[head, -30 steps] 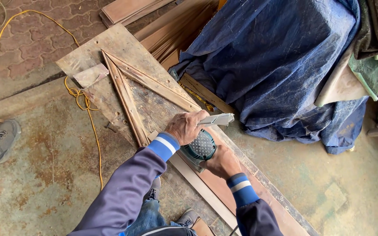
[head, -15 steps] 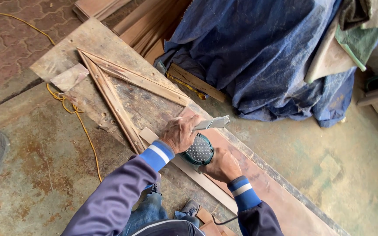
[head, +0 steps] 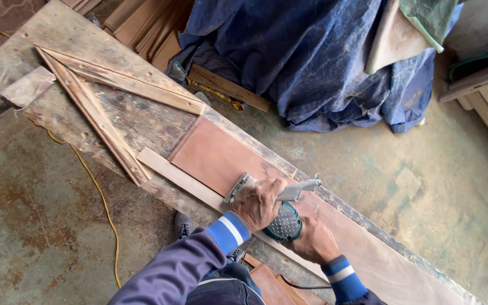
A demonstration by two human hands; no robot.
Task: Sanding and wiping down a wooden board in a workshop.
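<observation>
A green power sander [head: 283, 221] with a flat grey pad rests on a reddish wooden board [head: 216, 155]. My left hand [head: 260, 202] grips the front of the sander, fingers curled over the top. My right hand [head: 313, 242] clasps its rear handle. The board lies along a long, worn plank bench [head: 57, 34], beside a pale wooden strip [head: 170, 172]. A triangle of nailed wooden battens [head: 94, 96] sits on the bench to the upper left.
A blue tarpaulin [head: 312, 56] covers a heap behind the bench, with stacked boards [head: 148, 25] beside it. A yellow cable [head: 100, 197] trails over the stained concrete floor. My shoe [head: 183, 224] shows under the bench. Wooden pieces [head: 481, 85] lie at right.
Both hands and the sander have slid along the reddish board away from the batten triangle, uncovering more of the board. The view has shifted, so the grey shoes at left are gone.
</observation>
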